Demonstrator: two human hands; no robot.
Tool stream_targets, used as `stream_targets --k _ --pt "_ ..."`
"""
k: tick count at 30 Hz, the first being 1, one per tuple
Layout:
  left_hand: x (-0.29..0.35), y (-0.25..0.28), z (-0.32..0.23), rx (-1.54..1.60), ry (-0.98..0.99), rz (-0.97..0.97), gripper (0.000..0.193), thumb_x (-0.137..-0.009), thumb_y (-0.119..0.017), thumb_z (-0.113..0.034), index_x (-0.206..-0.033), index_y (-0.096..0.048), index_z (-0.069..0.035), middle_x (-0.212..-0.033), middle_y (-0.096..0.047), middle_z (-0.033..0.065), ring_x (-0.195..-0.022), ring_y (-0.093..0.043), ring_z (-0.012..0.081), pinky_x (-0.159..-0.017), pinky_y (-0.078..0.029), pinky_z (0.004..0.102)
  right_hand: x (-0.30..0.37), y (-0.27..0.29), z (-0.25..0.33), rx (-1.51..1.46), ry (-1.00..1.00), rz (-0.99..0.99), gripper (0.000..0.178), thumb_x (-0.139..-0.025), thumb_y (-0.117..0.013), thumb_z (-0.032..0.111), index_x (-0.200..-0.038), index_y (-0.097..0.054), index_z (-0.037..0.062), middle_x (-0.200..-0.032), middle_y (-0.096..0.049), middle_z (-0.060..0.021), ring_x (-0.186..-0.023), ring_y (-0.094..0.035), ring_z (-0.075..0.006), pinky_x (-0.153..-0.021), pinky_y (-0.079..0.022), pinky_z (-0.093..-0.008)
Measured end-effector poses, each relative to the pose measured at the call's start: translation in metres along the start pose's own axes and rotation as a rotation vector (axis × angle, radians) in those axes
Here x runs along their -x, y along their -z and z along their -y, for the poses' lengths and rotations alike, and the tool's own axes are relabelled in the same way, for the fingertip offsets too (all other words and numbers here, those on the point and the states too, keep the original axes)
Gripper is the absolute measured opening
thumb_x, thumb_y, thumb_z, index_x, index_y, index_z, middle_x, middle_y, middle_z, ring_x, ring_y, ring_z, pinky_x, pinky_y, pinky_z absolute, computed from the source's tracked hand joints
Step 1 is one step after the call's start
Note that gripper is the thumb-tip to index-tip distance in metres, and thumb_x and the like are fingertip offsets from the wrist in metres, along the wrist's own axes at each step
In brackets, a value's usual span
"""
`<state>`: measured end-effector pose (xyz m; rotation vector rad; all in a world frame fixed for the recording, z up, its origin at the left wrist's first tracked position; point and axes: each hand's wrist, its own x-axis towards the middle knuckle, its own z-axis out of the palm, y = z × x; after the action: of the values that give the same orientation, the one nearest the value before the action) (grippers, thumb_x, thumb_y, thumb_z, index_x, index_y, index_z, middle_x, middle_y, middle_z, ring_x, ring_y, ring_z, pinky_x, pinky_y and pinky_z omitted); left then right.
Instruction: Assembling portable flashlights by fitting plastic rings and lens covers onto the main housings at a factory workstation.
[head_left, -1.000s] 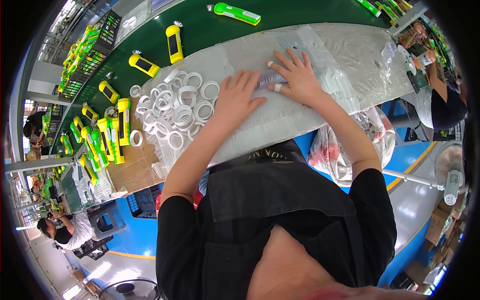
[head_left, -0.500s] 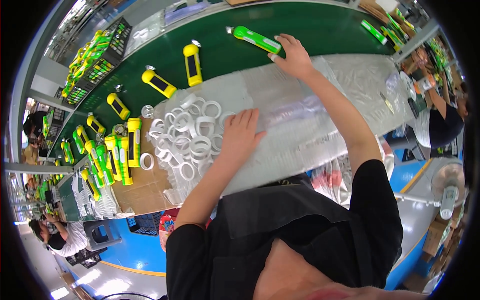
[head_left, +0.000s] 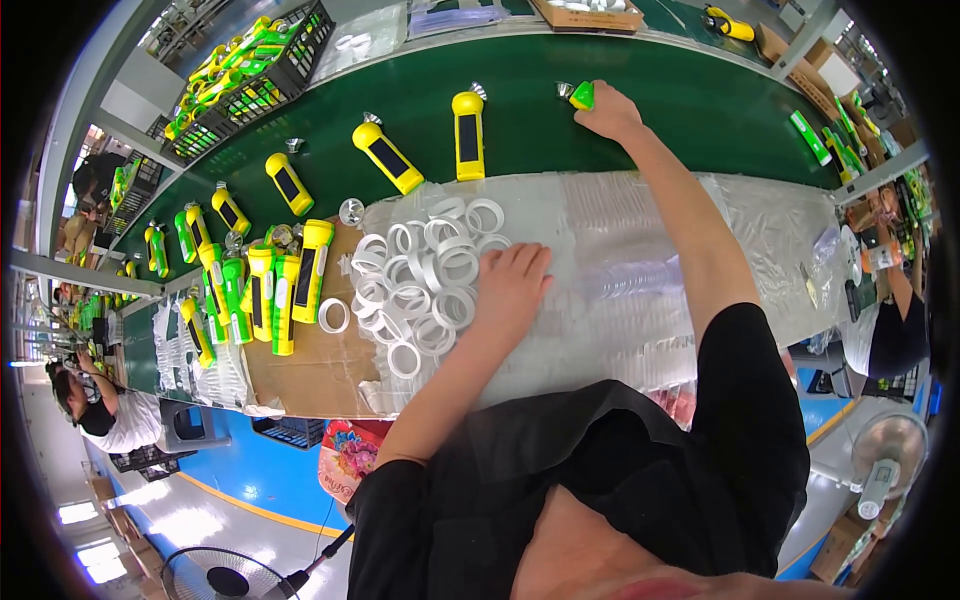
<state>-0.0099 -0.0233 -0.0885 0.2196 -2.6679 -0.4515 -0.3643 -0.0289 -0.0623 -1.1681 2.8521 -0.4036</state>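
My right hand [head_left: 608,110] reaches over the green belt and is closed around a green flashlight [head_left: 582,96]; most of its body is hidden by the fingers. A silver reflector [head_left: 564,91] shows at the flashlight's far-left end. My left hand [head_left: 513,288] lies flat, fingers stretched out, at the right edge of a pile of white plastic rings [head_left: 409,297]. Left of my right hand, a yellow flashlight [head_left: 468,135] with a dark panel lies on the belt, with several more in a row beyond it.
Several yellow-and-green flashlights [head_left: 284,303] stand clustered on brown cardboard [head_left: 290,388], left of the rings. A black crate [head_left: 300,60] of flashlights sits at the far left. Plastic-covered cardboard [head_left: 600,225] lines the near side of the belt [head_left: 530,125]. Another green flashlight [head_left: 810,138] lies far right.
My right hand has closed around the green flashlight, which lay beside its fingertips before. My left hand stays by the rings. The whole view has shifted.
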Motion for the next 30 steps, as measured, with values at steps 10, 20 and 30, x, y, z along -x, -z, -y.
stream_targets --k 10,20,30 --pt "-0.046 0.026 -0.012 0.956 0.396 -0.308 0.061 -0.099 -0.051 -0.043 -0.137 -0.045 0.005 -0.134 -0.054 0.0192 -0.121 -0.054 0.0268 -0.100 -0.046 0.0408 0.207 0.080 0.031 -0.474 0.301 -0.089 0.062 -0.082 -0.073 0.037 -0.125 -0.052 -0.0023 -0.100 -0.068 -0.0167 -0.091 -0.067 -0.0326 -0.080 -0.052 -0.0376" --pt "-0.001 0.054 -0.060 0.918 0.206 -0.121 0.036 -0.102 -0.044 -0.025 -0.120 -0.062 0.000 -0.108 -0.065 0.0083 -0.090 -0.058 0.0156 -0.077 -0.047 0.0286 0.337 0.062 0.056 -0.856 0.257 -0.008 0.069 -0.084 -0.073 0.044 -0.126 -0.042 -0.0011 -0.101 -0.063 -0.0179 -0.088 -0.065 -0.0301 -0.079 -0.051 -0.0376" --pt "0.032 0.061 -0.065 0.515 -0.472 -0.033 0.041 -0.091 -0.052 -0.028 -0.122 -0.060 -0.003 -0.121 -0.062 0.0135 -0.117 -0.055 0.0333 -0.100 -0.036 0.0451 0.388 0.016 0.098 -1.617 0.117 0.230 0.047 -0.098 -0.057 0.027 -0.133 -0.041 0.0004 -0.110 -0.056 -0.0101 -0.091 -0.059 -0.0150 -0.078 -0.050 -0.0305"
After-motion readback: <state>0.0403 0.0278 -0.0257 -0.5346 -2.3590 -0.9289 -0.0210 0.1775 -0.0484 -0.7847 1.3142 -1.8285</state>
